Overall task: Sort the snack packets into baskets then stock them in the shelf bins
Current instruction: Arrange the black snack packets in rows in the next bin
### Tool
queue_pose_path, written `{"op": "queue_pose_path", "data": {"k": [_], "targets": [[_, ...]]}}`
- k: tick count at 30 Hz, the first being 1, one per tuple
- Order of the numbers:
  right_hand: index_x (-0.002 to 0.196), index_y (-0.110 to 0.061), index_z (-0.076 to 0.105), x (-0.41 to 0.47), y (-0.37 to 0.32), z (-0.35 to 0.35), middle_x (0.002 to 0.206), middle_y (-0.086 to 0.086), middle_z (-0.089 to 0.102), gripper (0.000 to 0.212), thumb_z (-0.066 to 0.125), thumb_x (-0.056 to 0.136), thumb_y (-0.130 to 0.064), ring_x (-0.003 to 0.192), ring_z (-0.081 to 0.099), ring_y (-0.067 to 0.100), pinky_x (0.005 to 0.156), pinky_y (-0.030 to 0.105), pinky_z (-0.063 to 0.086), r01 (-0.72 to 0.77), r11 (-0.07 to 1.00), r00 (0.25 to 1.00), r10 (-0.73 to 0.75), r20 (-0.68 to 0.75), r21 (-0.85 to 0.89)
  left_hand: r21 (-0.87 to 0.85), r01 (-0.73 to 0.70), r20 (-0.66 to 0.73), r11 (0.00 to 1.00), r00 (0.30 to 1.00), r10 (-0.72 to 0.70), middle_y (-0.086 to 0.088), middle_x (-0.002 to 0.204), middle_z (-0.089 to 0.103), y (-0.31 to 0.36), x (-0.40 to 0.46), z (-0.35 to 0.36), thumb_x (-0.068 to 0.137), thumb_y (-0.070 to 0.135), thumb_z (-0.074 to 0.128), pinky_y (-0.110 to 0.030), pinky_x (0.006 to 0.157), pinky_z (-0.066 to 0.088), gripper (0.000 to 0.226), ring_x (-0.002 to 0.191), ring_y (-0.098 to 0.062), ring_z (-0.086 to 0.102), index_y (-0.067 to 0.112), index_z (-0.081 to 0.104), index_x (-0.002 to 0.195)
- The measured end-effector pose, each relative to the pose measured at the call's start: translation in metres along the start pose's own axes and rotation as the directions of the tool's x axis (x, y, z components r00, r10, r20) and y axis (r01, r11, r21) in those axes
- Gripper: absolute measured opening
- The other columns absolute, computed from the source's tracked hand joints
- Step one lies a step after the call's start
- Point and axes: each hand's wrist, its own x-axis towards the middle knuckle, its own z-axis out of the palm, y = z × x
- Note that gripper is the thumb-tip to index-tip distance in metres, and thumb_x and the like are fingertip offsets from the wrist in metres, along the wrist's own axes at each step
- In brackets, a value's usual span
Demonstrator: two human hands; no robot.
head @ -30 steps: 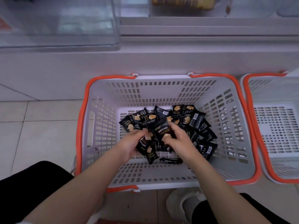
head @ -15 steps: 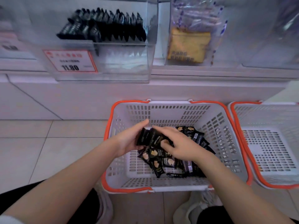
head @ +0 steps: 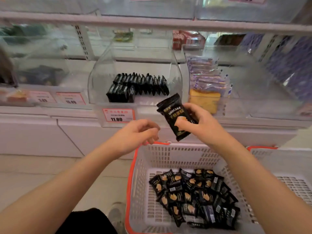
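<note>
A black snack packet (head: 175,116) printed DRYCAKE, with a pale cake picture on its front, is held up in the air in front of the shelf, tilted so its top leans left. The right hand (head: 197,121) grips it — thumb across the front near the cake picture, fingers curled behind its right edge. The packet hangs above the far rim of the basket and just below and to the right of the clear shelf bin (head: 135,78).

The left hand (head: 140,134) is beside it, a little lower and apart from the packet, its fingers loosely curled and holding nothing.

Inside the clear bin, a row of black packets (head: 140,86) stands on edge along the back, with a shorter group in front at the left; the right front part of the bin floor is bare. A red-bordered price tag (head: 118,115) reading 11.80 sits on the bin's front lip.

Below the hands, a white slotted basket (head: 140,183) with an orange rim stands on the tiled floor. A loose heap of the same black packets (head: 195,196) lies on its bottom, spread toward the right and near side. A second white basket (head: 293,169) with an orange rim stands touching or just beside it on the right — which, I cannot tell.

The bin to the right holds purple-and-clear wrapped cake packs (head: 207,80), stacked leaning.
</note>
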Motion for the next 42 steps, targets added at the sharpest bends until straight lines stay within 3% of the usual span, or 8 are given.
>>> {"op": "queue_pose_path", "data": {"k": [5, 8, 13, 19, 24, 30, 36, 42], "targets": [[0.092, -0.022, 0.061, 0.057, -0.064, 0.018, 0.084, -0.006, 0.065, 0.018, 0.063, 0.080, -0.036, 0.077, 0.059, 0.010, 0.070, 0.025, 0.047, 0.017, 0.981, 0.984, -0.051, -0.170, -0.195, 0.109, -0.203, -0.225, 0.973, 0.949, 0.223, 0.006, 0.072, 0.065, 0.039, 0.016, -0.058, 0.092, 0.006, 0.052, -0.014, 0.062, 0.048, 0.021, 0.061, 0.000, 0.058, 0.023, 0.060, 0.084], [0.079, -0.014, 0.058, 0.095, -0.078, 0.029, 0.073, 0.000, 0.063, 0.023, 0.060, 0.081, -0.036, 0.068, 0.058, 0.015, 0.057, 0.024, 0.044, -0.069, 0.905, 0.983, -0.011, -0.183, -0.421, 0.351, -0.158, -0.354, 0.923, 0.890, 0.287, 0.002, 0.080, 0.065, 0.048, 0.043, -0.088, 0.089, 0.009, 0.056, -0.013, 0.072, 0.045, 0.012, 0.070, -0.007, 0.059, 0.019, 0.063, 0.090], [0.065, -0.008, 0.043, 0.150, -0.058, 0.055, 0.066, 0.004, 0.047, 0.036, 0.062, 0.080, -0.035, 0.064, 0.049, 0.021, 0.048, 0.026, 0.035, -0.212, 0.657, 0.972, 0.220, -0.085, -0.723, 0.835, 0.013, -0.112, 0.550, 0.983, 0.147, -0.007, 0.117, 0.062, 0.043, 0.092, -0.117, 0.089, 0.021, 0.058, -0.025, 0.087, 0.041, 0.030, 0.107, -0.022, 0.056, 0.011, 0.058, 0.117], [0.100, -0.003, 0.058, 0.190, -0.020, 0.080, 0.105, 0.013, 0.058, 0.034, 0.061, 0.084, -0.032, 0.093, 0.057, 0.027, 0.067, 0.030, 0.045, -0.257, 0.494, 0.934, 0.346, -0.084, -0.831, 0.950, 0.030, 0.010, 0.310, 0.992, -0.128, -0.006, 0.124, 0.052, 0.015, 0.129, -0.121, 0.081, 0.043, 0.065, -0.037, 0.085, 0.047, 0.056, 0.112, -0.024, 0.051, 0.014, 0.048, 0.126], [0.127, 0.000, 0.040, 0.200, -0.014, 0.089, 0.126, 0.018, 0.045, 0.071, 0.071, 0.079, -0.042, 0.108, 0.054, 0.029, 0.075, 0.034, 0.046, -0.322, 0.576, 0.910, 0.407, -0.078, -0.751, 0.968, 0.056, -0.021, 0.246, 0.990, -0.142, -0.007, 0.119, 0.049, 0.003, 0.141, -0.119, 0.082, 0.044, 0.064, -0.037, 0.073, 0.043, 0.051, 0.110, -0.027, 0.051, 0.013, 0.048, 0.119], [0.085, -0.004, 0.053, 0.197, -0.024, 0.074, 0.079, 0.009, 0.056, 0.045, 0.080, 0.070, -0.037, 0.067, 0.048, 0.018, 0.052, 0.027, 0.036, -0.077, 0.672, 0.880, 0.392, 0.266, -0.737, 0.963, 0.072, -0.032, 0.261, 0.988, -0.154, -0.008, 0.119, 0.048, 0.000, 0.146, -0.121, 0.082, 0.034, 0.067, -0.038, 0.079, 0.045, 0.049, 0.110, -0.027, 0.050, 0.012, 0.046, 0.120], [0.073, -0.013, 0.045, 0.201, -0.006, 0.078, 0.070, 0.002, 0.055, 0.035, 0.074, 0.074, -0.031, 0.063, 0.050, 0.017, 0.050, 0.027, 0.039, -0.029, 0.606, 0.939, 0.290, 0.187, -0.795, 0.945, 0.063, -0.002, 0.320, 0.982, -0.187, -0.007, 0.114, 0.047, 0.000, 0.145, -0.117, 0.066, 0.063, 0.068, -0.037, 0.081, 0.043, 0.078, 0.108, -0.027, 0.047, 0.012, 0.044, 0.119], [0.066, -0.012, 0.040, 0.208, -0.004, 0.077, 0.060, 0.000, 0.045, 0.041, 0.075, 0.076, -0.032, 0.053, 0.042, 0.012, 0.044, 0.024, 0.031, -0.047, 0.604, 0.950, 0.274, 0.152, -0.795, 0.949, 0.122, -0.103, 0.292, 0.991, -0.081, -0.008, 0.107, 0.055, -0.002, 0.153, -0.118, 0.082, 0.048, 0.062, -0.035, 0.065, 0.040, 0.045, 0.094, -0.027, 0.054, 0.011, 0.047, 0.102]]}}
